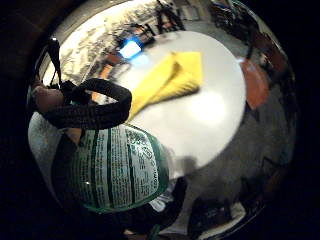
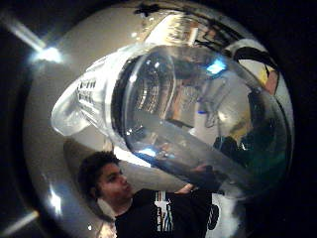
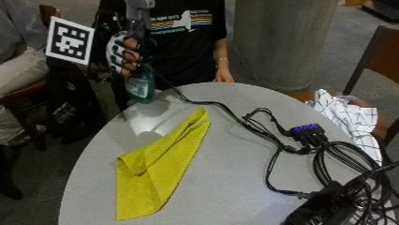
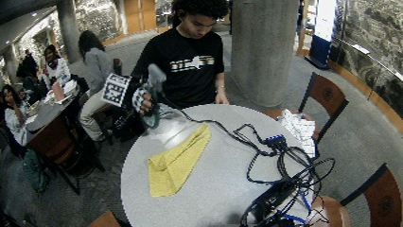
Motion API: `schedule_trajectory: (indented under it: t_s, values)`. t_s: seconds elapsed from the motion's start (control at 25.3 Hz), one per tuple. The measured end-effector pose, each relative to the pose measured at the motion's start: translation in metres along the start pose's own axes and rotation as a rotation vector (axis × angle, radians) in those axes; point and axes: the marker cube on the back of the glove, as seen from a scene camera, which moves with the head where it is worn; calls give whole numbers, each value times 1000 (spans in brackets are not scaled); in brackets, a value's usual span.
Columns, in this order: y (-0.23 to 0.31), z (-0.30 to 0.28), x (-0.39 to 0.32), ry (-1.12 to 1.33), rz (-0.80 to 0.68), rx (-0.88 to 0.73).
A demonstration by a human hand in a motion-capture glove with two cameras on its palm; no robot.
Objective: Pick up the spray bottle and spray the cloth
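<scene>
Outside view: hands grip spray bottle; cloth below.

Bottle: clear glossy plastic, green-tinted, with a printed paper-like label; sprayer head pale ribbed plastic. Cloth: yellow, matt, soft woven fabric, folded. Surface: smooth grey, slight sheen. Right hand: black fabric glove. Chair: wood back. Checked cloth: white fabric.
</scene>
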Motion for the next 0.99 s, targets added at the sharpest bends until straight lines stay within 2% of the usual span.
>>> schedule_trajectory:
  t_s: [0.16,0.28,0.44,0.63,0.99]
  values:
    - [-10,42,-44,-161,-239,31]
    - [-22,85,-71,-259,-321,-27]
    - [-34,158,-93,-372,-304,-164]
    - [-52,231,-81,-402,-241,-208]
    - [-64,289,-48,-306,-205,-208]
